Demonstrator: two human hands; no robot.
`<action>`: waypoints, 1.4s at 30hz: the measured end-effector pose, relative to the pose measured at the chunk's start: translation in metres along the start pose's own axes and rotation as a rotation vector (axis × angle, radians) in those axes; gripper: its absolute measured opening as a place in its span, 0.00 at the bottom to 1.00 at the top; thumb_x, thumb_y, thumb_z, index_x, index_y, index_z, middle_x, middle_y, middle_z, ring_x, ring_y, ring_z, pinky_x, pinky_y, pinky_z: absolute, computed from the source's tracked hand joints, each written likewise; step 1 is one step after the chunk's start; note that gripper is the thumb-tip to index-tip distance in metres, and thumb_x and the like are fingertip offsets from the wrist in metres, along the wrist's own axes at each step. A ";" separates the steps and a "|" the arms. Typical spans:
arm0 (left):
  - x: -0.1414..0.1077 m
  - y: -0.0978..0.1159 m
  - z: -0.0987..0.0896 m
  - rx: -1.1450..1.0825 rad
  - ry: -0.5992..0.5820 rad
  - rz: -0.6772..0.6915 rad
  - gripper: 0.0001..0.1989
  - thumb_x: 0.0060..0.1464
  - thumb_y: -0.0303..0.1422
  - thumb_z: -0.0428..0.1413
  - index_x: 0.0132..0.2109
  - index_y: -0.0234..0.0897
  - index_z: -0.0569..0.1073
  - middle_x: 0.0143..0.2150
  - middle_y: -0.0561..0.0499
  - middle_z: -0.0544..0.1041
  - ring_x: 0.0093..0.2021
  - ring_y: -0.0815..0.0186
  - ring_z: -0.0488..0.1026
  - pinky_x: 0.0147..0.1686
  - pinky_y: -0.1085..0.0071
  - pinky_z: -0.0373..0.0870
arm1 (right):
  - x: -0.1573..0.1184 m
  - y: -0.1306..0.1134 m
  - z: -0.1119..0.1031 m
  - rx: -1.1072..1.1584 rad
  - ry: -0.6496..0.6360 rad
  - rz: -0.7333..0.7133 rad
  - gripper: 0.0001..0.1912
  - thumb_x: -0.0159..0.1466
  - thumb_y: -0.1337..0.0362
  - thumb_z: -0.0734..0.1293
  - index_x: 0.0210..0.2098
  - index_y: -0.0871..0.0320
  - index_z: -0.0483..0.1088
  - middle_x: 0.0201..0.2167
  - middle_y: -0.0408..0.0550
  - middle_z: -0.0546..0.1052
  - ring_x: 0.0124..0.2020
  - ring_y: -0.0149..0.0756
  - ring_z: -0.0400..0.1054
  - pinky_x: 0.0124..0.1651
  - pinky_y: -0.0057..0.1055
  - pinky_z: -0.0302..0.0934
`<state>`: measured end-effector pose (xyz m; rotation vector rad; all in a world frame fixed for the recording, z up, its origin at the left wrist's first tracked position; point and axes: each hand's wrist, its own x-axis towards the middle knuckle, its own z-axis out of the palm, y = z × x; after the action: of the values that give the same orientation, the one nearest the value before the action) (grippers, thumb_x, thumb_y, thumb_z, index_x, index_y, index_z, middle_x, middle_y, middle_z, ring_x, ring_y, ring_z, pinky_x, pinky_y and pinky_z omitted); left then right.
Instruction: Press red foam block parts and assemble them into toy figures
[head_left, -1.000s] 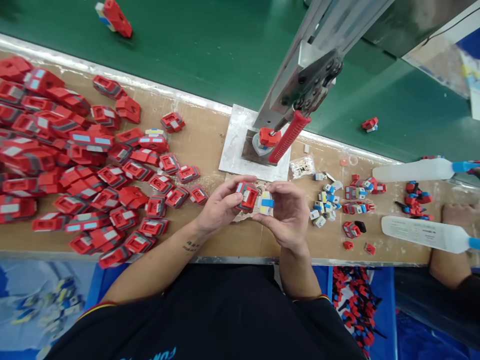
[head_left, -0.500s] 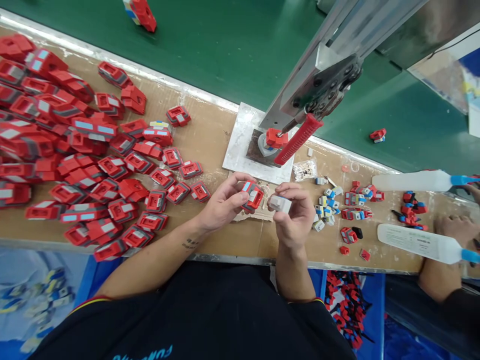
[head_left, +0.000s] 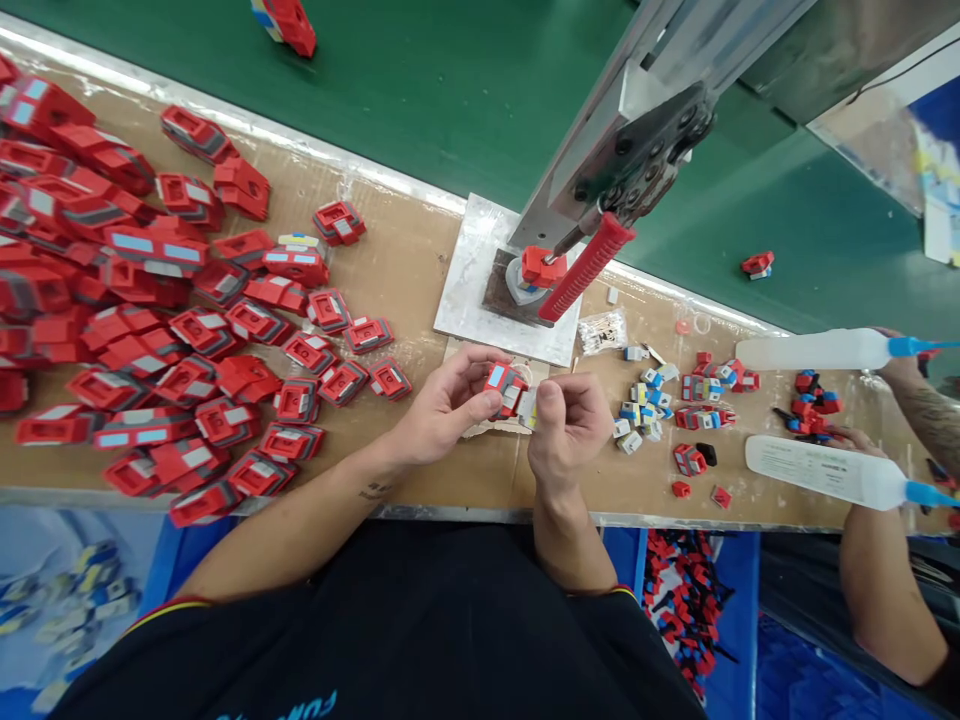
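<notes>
My left hand (head_left: 452, 402) grips a red toy vehicle body (head_left: 505, 388) with light-blue window patches, held over a piece of cardboard in front of the press. Against its right side, my right hand (head_left: 568, 425) pinches a small white block (head_left: 527, 408) with a yellow face. Fingers cover most of that block, and whether the two parts are joined I cannot tell. Just beyond my hands stands a lever press (head_left: 585, 268) with a red handle. A red part (head_left: 543, 266) sits under its plunger.
Many red vehicle bodies (head_left: 172, 340) are heaped on the left. White, blue and yellow blocks (head_left: 646, 402), cotton swabs (head_left: 602, 331) and clear bottles (head_left: 825, 470) lie to the right. A co-worker's arms (head_left: 885, 580) reach in at far right. Beyond is a green belt (head_left: 420, 110).
My right hand has turned and brought the white block against the red body. A co-worker's hands have moved around the red-and-blue parts and bottles. The whole view has shifted slightly.
</notes>
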<state>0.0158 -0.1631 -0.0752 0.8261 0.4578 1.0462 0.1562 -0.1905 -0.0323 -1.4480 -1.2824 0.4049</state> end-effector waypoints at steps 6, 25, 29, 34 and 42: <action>-0.009 -0.004 0.003 0.197 0.022 0.094 0.17 0.69 0.45 0.61 0.54 0.40 0.69 0.50 0.44 0.84 0.45 0.65 0.84 0.44 0.72 0.81 | -0.002 0.005 0.002 -0.084 0.021 -0.164 0.20 0.73 0.50 0.70 0.30 0.55 0.69 0.17 0.31 0.63 0.16 0.22 0.56 0.21 0.22 0.53; -0.017 -0.009 0.005 0.718 -0.072 0.602 0.33 0.70 0.47 0.58 0.74 0.38 0.63 0.61 0.36 0.81 0.60 0.55 0.83 0.57 0.63 0.84 | -0.011 0.010 0.015 0.108 0.241 -0.296 0.25 0.79 0.46 0.54 0.37 0.53 0.72 0.28 0.42 0.69 0.27 0.34 0.66 0.29 0.33 0.61; -0.020 -0.009 0.005 0.759 -0.113 0.634 0.37 0.69 0.50 0.59 0.75 0.38 0.60 0.61 0.35 0.81 0.61 0.53 0.82 0.59 0.61 0.84 | -0.016 0.012 0.012 0.149 0.083 -0.251 0.28 0.79 0.46 0.48 0.52 0.52 0.74 0.41 0.50 0.79 0.42 0.43 0.78 0.41 0.43 0.73; -0.024 -0.007 0.007 0.819 -0.064 0.661 0.41 0.66 0.47 0.63 0.76 0.37 0.59 0.59 0.36 0.82 0.57 0.53 0.84 0.57 0.63 0.85 | -0.019 0.010 0.004 0.175 0.009 -0.327 0.26 0.79 0.51 0.48 0.53 0.50 0.75 0.39 0.48 0.80 0.38 0.42 0.79 0.40 0.44 0.74; -0.023 -0.005 0.005 0.713 -0.055 0.669 0.38 0.64 0.52 0.63 0.73 0.40 0.65 0.56 0.38 0.83 0.55 0.53 0.85 0.55 0.63 0.84 | -0.019 0.005 0.003 0.117 -0.007 -0.360 0.18 0.78 0.60 0.53 0.51 0.51 0.74 0.40 0.50 0.81 0.42 0.45 0.80 0.43 0.48 0.75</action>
<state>0.0119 -0.1866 -0.0767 1.7159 0.5286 1.4901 0.1495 -0.2042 -0.0453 -1.0900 -1.4662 0.2391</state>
